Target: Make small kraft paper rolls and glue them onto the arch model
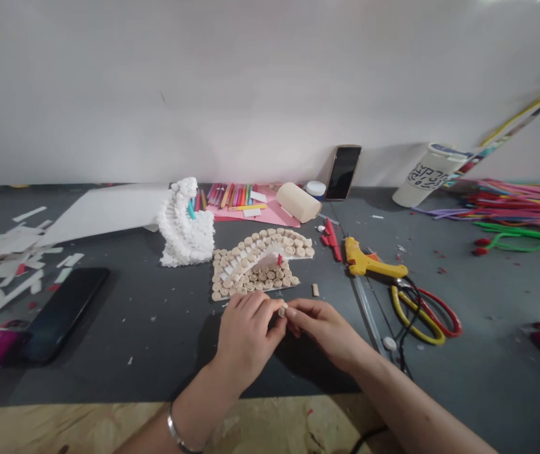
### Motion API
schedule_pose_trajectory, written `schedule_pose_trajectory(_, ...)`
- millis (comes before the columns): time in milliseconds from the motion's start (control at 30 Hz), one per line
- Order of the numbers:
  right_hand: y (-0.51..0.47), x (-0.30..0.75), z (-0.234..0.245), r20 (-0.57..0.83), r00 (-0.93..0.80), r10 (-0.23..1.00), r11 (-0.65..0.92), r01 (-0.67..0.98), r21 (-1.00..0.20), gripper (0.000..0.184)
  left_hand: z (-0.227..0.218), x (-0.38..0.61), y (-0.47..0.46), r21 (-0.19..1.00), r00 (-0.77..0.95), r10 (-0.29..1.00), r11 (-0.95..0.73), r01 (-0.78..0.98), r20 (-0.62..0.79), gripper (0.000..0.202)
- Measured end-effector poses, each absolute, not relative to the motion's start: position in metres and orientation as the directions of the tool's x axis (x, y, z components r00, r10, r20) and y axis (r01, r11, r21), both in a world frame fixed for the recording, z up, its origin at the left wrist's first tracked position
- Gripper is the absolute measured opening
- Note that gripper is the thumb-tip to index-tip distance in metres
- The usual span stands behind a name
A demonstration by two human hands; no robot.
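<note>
My left hand (246, 331) and my right hand (323, 325) meet at the table's front, fingers pinched together on a small tan rolled paper coil (282, 310). Just beyond them lies an arched model covered with many such coils (258, 261), with a bit of red at its middle. A white ruffled paper figure (185, 227) stands to its left. A loose small tan piece (316, 290) lies right of the model. A silver bracelet (175, 432) is on my left wrist.
A yellow glue gun (369, 261) and yellow and red scissors (424, 312) lie right. A black phone (62, 312) and white paper scraps (5, 265) lie left. Markers on pink paper (236, 198), a phone leaning on the wall (343, 171), a cup (428, 173), pipe cleaners (520, 205) at back.
</note>
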State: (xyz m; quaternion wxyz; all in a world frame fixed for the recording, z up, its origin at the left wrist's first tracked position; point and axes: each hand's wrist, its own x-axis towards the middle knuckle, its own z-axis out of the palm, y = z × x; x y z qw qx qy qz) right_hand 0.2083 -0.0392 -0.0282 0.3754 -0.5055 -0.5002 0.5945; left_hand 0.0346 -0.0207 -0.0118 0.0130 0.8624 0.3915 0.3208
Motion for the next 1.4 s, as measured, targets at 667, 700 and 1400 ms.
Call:
schedule_pose_trajectory(667, -0.039, 0.206, -0.023, -0.185, -0.202, 0.962, -0.164, 0.112, -0.980, 0.028, -0.013, 0.033, -0.020, 0.384, 0.462, 0.752, -0.646, 0.659, 0.471, 0.004)
schedule_pose_trajectory(700, -0.039, 0.207, -0.022, -0.191, -0.209, 0.959, -0.171, 0.108, -0.979, 0.030, -0.012, 0.033, -0.021, 0.406, 0.459, 0.757, -0.643, 0.650, 0.465, 0.003)
schedule_pose_trajectory(1400, -0.039, 0.215, -0.026, -0.207, -0.346, 0.915, -0.246, -0.073, -0.966, 0.040, -0.004, 0.036, -0.021, 0.832, 0.327, 0.873, -0.460, 0.310, 0.361, 0.014)
